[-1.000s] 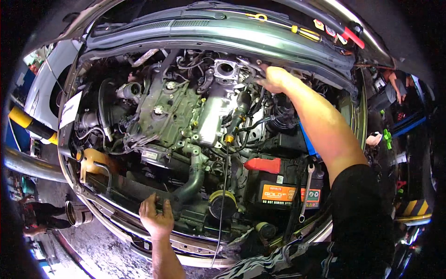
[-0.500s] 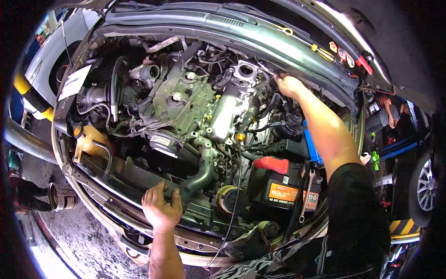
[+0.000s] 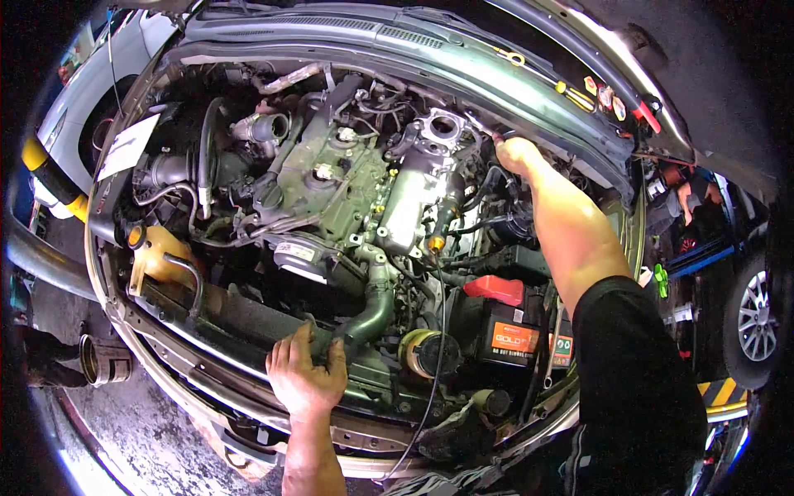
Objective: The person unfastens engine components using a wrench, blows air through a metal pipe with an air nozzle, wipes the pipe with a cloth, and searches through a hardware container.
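Head view: our right hand (image 3: 517, 155) is wrapped round the near end of a slim metal hand tool (image 3: 480, 124), probably a ratchet; its shaft runs up-left from the grip at the back of the engine. Can't tell what the tip sits on. Our left hand (image 3: 308, 374) is empty, palm down, fingers spread, well below and left of the grip, by the upper radiator hose (image 3: 376, 310); can't tell how much weight it bears. Main risk: the uncovered intake flange (image 3: 442, 126) is just left of the grip, so grit or a loose fastener knocked by the tool could drop in. Next: a badly seated tip could slip and send our knuckles into the cowl (image 3: 471, 74), just above the grip. The black corded work lamp (image 3: 448, 211) lies below-left of the grip, cable (image 3: 443, 314) trailing toward us; a forearm snag could drag it off. Lastly, the combination wrench (image 3: 552, 354) by the battery (image 3: 511, 337), well below the grip, could short terminals if bumped loose.
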A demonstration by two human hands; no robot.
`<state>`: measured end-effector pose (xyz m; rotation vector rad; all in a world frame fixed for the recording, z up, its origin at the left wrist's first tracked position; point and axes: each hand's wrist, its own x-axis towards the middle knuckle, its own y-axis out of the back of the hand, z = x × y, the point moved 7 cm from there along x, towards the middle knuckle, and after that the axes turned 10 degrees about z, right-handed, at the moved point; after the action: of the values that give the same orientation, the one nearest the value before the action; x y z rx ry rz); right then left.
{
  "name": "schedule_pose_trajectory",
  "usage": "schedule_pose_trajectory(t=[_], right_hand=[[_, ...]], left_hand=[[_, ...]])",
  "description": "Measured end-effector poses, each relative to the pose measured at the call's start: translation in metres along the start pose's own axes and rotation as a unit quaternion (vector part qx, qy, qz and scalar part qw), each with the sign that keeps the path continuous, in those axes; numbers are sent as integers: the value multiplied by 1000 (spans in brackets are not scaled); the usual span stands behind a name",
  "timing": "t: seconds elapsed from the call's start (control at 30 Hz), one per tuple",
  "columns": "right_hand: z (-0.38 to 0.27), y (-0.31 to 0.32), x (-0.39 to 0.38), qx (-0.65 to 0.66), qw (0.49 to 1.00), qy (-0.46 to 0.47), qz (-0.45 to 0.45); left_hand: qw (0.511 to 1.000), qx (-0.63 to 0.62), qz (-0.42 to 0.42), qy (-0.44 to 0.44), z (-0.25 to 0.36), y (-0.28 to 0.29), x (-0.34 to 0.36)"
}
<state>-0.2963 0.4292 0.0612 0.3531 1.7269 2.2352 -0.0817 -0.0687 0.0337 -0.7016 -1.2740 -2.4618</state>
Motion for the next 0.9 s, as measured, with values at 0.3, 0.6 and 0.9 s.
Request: schedule_pose_trajectory(t=[0.3,0.6,0.9], right_hand=[[11,11,-18,193,979,-56,24],[53,-10,-16,200,976,-4,87],[41,-18,-6,265,960,-17,92]], left_hand=[[1000,-14,1,3,3,-6,-2],[1000,12,-5,-22,14,-14,-6],[1000,6,-6,4,23,-17,-8]])
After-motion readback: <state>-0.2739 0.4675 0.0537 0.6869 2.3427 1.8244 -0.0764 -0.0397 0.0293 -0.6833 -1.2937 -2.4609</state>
